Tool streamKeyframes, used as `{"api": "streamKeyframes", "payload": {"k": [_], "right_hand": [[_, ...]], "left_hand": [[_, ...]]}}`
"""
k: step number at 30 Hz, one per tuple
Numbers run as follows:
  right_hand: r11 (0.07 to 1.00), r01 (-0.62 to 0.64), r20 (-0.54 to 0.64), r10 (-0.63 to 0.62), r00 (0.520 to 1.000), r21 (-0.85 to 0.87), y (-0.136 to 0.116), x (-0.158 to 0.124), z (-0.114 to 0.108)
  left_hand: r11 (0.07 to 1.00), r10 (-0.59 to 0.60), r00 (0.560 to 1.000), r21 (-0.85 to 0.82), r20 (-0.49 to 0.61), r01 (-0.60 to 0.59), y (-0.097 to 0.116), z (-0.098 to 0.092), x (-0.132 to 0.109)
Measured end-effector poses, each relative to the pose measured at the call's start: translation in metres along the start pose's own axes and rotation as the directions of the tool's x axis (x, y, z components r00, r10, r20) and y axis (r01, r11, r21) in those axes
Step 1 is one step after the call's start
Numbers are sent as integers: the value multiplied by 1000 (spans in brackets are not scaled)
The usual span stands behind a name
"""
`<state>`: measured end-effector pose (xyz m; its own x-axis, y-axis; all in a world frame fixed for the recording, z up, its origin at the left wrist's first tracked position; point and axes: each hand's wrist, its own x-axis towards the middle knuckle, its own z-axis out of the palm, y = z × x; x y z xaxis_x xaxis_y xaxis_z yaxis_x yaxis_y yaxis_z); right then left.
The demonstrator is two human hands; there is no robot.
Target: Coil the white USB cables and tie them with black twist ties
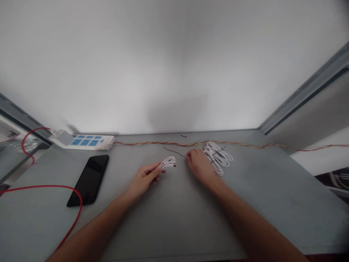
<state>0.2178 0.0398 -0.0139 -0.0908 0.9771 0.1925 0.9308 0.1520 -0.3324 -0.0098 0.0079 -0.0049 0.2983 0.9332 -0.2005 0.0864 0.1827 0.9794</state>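
Note:
My left hand (148, 174) is closed around a coiled white USB cable (167, 162), whose plug end sticks out to the right. In a pinch, my right hand (197, 163) has one end of a thin black twist tie (174, 151), which stretches out to the left over the grey table. Just right of that hand lies a pile of coiled white cables (219, 158), bound with black ties. A short black piece of tie (183, 136) rests near the wall.
A white power strip (91, 142) with blue sockets stands at the back left, a white adapter plugged in. In front lies a black phone (89, 180). A red cable (54, 187) loops at left. Twisted red-yellow wire (152, 143) runs along the back of the table (174, 218).

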Motion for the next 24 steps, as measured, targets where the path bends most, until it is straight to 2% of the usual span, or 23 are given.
{"api": "streamKeyframes", "payload": {"k": [3,8,15,19,22,24], "right_hand": [[956,-7,51,-8,999,294,-12,-9,1],[830,14,145,-113,983,557,-29,-23,3],[760,44,183,-212,960,649,-32,-27,3],[695,39,200,-259,945,717,-34,-28,1],[603,52,204,-349,915,796,-38,-29,-1],[571,2,237,-343,909,821,-40,-30,-1]], "left_hand": [[997,-25,999,-67,21,27,2,1,-1],[988,-43,998,-145,54,51,0,3,-3],[986,-40,994,-154,102,56,1,5,-5],[991,-8,998,-133,67,16,-2,5,-4],[999,31,999,-19,40,-31,-4,5,-4],[994,56,998,91,33,-59,-4,6,-5]]}}
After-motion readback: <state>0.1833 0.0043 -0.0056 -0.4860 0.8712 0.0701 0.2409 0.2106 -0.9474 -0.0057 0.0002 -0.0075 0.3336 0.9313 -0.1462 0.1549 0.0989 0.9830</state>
